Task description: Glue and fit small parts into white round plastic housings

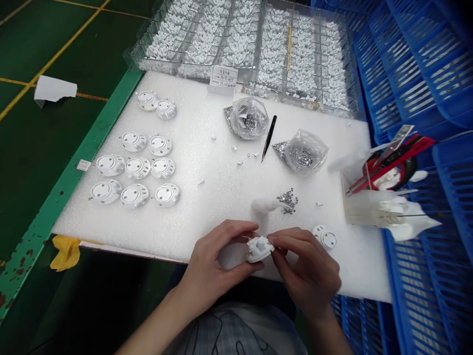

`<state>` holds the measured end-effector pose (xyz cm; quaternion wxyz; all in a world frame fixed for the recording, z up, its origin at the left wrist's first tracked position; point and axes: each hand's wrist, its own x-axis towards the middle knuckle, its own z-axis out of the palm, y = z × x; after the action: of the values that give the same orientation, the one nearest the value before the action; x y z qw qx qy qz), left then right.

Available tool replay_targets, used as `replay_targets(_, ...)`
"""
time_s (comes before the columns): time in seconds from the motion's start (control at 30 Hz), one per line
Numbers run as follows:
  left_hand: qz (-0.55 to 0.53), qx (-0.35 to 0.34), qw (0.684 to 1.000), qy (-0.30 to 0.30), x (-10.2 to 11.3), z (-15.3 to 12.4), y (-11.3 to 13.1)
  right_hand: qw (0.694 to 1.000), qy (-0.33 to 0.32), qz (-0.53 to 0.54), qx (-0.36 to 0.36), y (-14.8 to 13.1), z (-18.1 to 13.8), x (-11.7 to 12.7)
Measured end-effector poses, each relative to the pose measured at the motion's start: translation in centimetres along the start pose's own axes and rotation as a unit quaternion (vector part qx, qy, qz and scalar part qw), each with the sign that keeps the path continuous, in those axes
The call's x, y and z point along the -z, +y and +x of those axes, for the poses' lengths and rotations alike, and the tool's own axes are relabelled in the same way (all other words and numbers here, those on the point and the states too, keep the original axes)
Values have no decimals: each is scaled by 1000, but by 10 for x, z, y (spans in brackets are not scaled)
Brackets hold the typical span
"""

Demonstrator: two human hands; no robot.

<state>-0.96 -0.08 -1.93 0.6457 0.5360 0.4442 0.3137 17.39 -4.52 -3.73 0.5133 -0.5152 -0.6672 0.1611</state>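
Observation:
A small white plastic part (259, 248) is pinched between both hands over the near edge of the white foam mat (218, 192). My left hand (216, 264) grips it from the left with thumb and fingers. From the right, my right hand (308, 268) presses its fingertips on the part's top. Just right of my hands lies another round white part (325, 237). A small heap of tiny metal pieces (288, 200) sits beyond my hands, next to a white scrap (264, 205).
Several round white parts (137, 167) lie in rows at the mat's left. Two clear bags of metal pieces (249, 118) (306, 152) flank black tweezers (269, 138). Clear trays of white parts (258, 44) stand behind. A box with tools (384, 187) and blue crates (424, 74) fill the right.

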Motion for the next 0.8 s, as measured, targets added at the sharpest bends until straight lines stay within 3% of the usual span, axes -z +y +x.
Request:
replay_targets(0.17, 75, -85, 991, -72, 9, 2, -13, 999, 7, 39, -9, 4, -5, 0)
replay_targets(0.33, 92, -133, 985, -64, 11, 2, -16, 998, -7, 53, -35, 4, -4, -1)
replay_targets(0.63, 165, -186, 969, 9, 5, -8, -6, 999, -14, 6, -40, 3, -2, -2)
replay_targets(0.8, 298, -213, 920, 138, 33, -23, -3, 999, -20, -18, -26, 5, -6, -5)
